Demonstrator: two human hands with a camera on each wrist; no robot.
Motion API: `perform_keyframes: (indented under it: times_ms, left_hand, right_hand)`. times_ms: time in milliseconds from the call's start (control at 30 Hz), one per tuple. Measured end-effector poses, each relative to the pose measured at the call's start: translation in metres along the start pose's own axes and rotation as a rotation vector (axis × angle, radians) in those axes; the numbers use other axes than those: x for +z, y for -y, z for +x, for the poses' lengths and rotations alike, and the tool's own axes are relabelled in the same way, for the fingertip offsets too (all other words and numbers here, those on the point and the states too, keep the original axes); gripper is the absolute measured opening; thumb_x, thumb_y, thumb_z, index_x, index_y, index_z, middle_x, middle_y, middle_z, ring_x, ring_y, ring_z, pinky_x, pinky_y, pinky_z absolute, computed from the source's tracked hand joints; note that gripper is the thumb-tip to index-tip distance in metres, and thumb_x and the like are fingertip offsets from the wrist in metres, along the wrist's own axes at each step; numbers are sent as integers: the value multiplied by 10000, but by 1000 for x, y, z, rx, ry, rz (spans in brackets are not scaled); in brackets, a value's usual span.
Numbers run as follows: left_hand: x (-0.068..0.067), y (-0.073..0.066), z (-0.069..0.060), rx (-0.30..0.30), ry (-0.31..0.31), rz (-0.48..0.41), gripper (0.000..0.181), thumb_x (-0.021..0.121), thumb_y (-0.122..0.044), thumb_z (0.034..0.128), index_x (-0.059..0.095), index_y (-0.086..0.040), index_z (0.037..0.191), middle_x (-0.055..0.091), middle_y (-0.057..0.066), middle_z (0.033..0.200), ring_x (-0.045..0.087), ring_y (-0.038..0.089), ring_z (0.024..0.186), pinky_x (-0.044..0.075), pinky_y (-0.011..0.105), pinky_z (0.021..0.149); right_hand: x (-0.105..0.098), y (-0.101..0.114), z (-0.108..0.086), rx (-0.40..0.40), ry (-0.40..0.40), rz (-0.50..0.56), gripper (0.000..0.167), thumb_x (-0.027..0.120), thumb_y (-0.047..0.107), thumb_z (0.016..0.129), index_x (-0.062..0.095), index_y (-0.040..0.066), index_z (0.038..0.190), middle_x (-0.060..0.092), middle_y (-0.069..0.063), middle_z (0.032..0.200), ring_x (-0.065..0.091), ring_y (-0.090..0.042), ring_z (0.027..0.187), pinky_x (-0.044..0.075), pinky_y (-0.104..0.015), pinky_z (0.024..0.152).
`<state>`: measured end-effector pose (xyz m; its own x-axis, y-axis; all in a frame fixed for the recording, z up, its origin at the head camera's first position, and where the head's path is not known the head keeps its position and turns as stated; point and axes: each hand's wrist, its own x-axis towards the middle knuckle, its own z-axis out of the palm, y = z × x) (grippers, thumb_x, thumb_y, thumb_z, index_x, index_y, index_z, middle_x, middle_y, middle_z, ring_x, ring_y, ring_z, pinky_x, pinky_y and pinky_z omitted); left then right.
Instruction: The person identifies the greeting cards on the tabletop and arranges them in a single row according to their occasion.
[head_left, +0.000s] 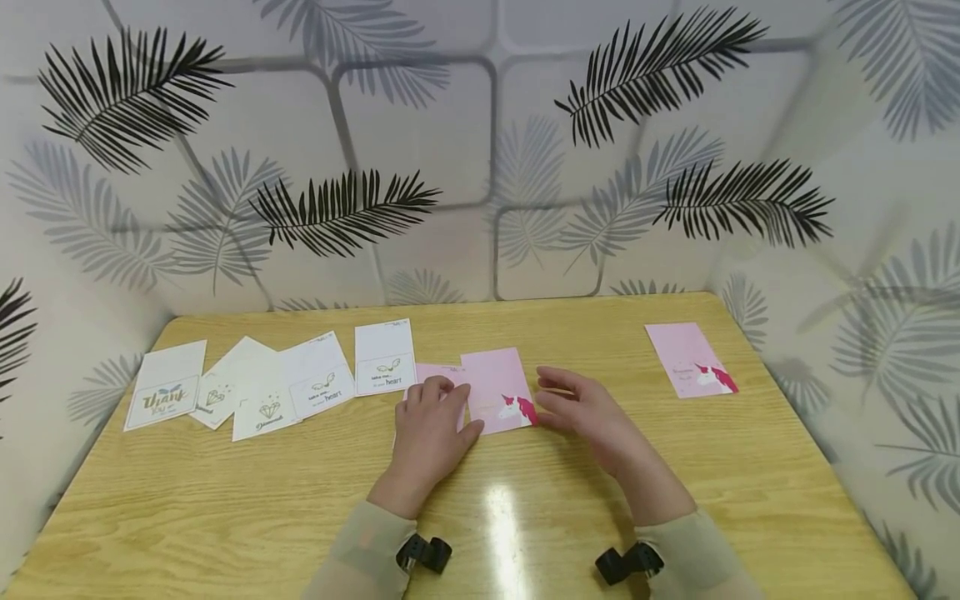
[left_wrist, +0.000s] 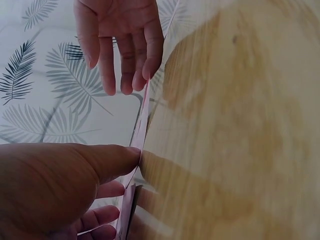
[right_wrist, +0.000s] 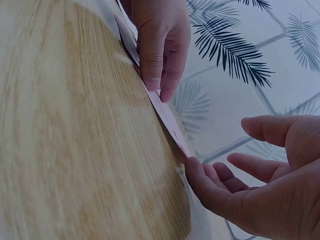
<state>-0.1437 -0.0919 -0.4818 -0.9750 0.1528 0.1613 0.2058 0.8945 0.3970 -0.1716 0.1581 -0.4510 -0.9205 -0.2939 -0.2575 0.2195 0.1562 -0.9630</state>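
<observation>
Near the middle of the table lies a pink unicorn card [head_left: 495, 392]. A second pink card [head_left: 427, 375] is beside it, mostly covered by my left hand [head_left: 431, 429]. That hand rests over the cards with its thumb and fingertips down on them; in the left wrist view its thumb [left_wrist: 120, 157] touches the pink card surface. At the unicorn card's right edge is my right hand [head_left: 588, 417], fingers loosely bent and thumb apart. Its lowest fingers touch or nearly touch that edge in the right wrist view, where the card [right_wrist: 170, 122] appears edge-on.
On the left lie several white cards: a thank-you card [head_left: 165, 387], overlapping diamond cards [head_left: 266, 404], and two winged-heart cards, one tilted [head_left: 318, 375] and one straighter [head_left: 385, 354]. Another pink unicorn card [head_left: 690, 358] lies far right. A leaf-patterned backdrop [head_left: 465, 167] borders the wooden table [head_left: 225, 517].
</observation>
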Motion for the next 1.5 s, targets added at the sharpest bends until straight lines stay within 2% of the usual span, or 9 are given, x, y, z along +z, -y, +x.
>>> perform_keyframes:
  times_ms: [133, 300, 733, 900, 1167, 1367, 1500]
  left_hand:
    - [0, 0, 0, -7, 7, -7, 511, 840, -340, 999, 716, -100, 1433, 597, 172, 1420, 506, 438, 1306, 444, 624, 1020]
    - [0, -1, 0, -13, 11, -15, 510, 847, -336, 996, 716, -101, 1431, 594, 171, 1424, 501, 439, 1315, 437, 624, 1024]
    - [-1, 2, 2, -11, 23, -23, 516, 835, -349, 1007, 699, -123, 1450, 570, 162, 1432, 483, 438, 1328, 424, 624, 1040]
    - [-1, 2, 1, -5, 25, -29, 515, 826, -349, 1014, 694, -120, 1457, 567, 164, 1430, 482, 446, 1331, 421, 634, 1049]
    - [-1, 2, 1, -17, 45, -27, 526, 814, -359, 1024, 686, -124, 1477, 561, 156, 1444, 471, 433, 1342, 412, 628, 1061]
    - [0, 3, 1, -18, 41, -17, 531, 817, -366, 1019, 687, -125, 1474, 568, 159, 1441, 475, 440, 1337, 415, 627, 1054]
    - [-1, 3, 1, -22, 41, -44, 555, 805, -379, 1029, 677, -116, 1502, 574, 166, 1444, 478, 437, 1334, 406, 628, 1063]
  right_hand:
    - [1, -2, 3, 8, -21, -3, 610, 670, 160, 1110, 453, -6, 1656, 476, -236, 1644, 625, -367, 1354, 540, -406, 1109]
    - [4, -5, 6, 13, -43, 13, 612, 700, 127, 1086, 481, 2, 1643, 542, -213, 1594, 648, -301, 1262, 554, -327, 1026]
    - [11, -12, 12, 17, -16, 49, 590, 672, 92, 1103, 461, -21, 1643, 606, -247, 1488, 684, -203, 1039, 590, -282, 895]
    - [14, -12, 13, 21, -15, 38, 597, 658, 53, 1103, 444, 1, 1657, 604, -258, 1480, 676, -210, 1012, 595, -273, 853]
    - [19, -8, 11, 19, -35, 65, 590, 609, -77, 1080, 447, -26, 1644, 598, -276, 1414, 676, -251, 1110, 632, -340, 915]
    - [21, -8, 13, 24, -57, 60, 582, 608, -106, 1063, 485, -16, 1625, 618, -267, 1401, 680, -257, 1111, 632, -333, 912]
    - [21, -7, 10, 23, -91, 59, 578, 609, -118, 1055, 498, -25, 1614, 616, -270, 1383, 659, -264, 1103, 633, -329, 899]
